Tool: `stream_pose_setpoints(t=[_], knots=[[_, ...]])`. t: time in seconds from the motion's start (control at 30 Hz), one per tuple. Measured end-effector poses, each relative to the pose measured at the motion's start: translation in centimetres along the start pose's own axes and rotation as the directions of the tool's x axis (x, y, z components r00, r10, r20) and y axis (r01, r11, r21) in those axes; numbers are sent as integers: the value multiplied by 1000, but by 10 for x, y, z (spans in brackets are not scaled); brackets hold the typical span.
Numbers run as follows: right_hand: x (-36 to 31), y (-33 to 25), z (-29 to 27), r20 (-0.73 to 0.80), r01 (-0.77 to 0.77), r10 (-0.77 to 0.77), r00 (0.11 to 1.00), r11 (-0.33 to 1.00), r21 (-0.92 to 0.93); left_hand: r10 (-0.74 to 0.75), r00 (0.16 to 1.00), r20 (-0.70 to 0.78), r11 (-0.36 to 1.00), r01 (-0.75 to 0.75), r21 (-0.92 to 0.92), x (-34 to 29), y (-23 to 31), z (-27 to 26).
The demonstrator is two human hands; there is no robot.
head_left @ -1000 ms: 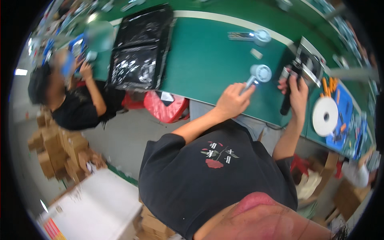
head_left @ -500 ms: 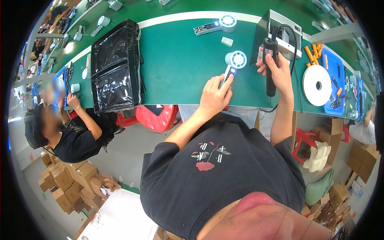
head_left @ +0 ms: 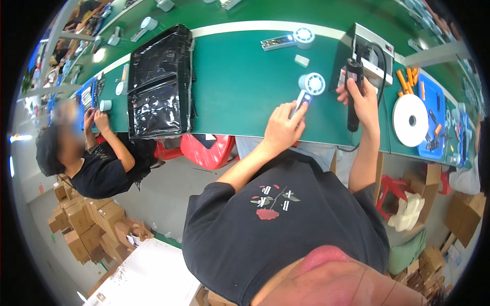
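Observation:
My left hand (head_left: 284, 127) is closed around the handle of a small light-blue handheld fan (head_left: 312, 83). The fan's round head points away from me, and its handle lies partly under my fingers. In my right hand (head_left: 364, 102) is a black electric screwdriver (head_left: 353, 115), held roughly upright with its cord at the top. Its lower end is close to the table, to the right of the fan. Beyond them lies a second handheld fan (head_left: 303, 36) with its handle open and the circuit board showing. A small pale block (head_left: 301, 60) rests between the two fans.
A grey metal box (head_left: 375, 43) stands behind the screwdriver. At right are a white reel (head_left: 410, 120), orange cylinders (head_left: 407, 80) and a blue tray (head_left: 432, 99) of parts. A black plastic-wrapped tray (head_left: 160, 84) lies left on the green table (head_left: 229, 84). A co-worker (head_left: 97, 163) sits further left.
The whole view has shifted, so the table and its things appear further right and lower. Both hands keep their hold with little movement. The co-worker's hands have come closer together.

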State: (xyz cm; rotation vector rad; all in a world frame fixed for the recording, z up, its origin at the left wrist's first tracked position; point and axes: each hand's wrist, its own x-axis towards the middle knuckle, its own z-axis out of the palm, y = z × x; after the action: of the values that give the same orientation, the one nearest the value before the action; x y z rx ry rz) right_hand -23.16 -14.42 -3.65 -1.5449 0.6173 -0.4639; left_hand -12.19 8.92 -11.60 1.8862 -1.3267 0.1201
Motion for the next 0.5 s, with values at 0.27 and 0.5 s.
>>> stream_pose_setpoints(t=[0.27, 0.5], knots=[[0, 2, -1, 9, -7, 7, 1000, 1000, 4, 12, 1000, 25, 1000, -12, 10, -1, 1, -4], [-2, 1, 0, 11, -14, 14, 1000, 1000, 9, 18, 1000, -2, 1000, -18, 9, -2, 0, -4]])
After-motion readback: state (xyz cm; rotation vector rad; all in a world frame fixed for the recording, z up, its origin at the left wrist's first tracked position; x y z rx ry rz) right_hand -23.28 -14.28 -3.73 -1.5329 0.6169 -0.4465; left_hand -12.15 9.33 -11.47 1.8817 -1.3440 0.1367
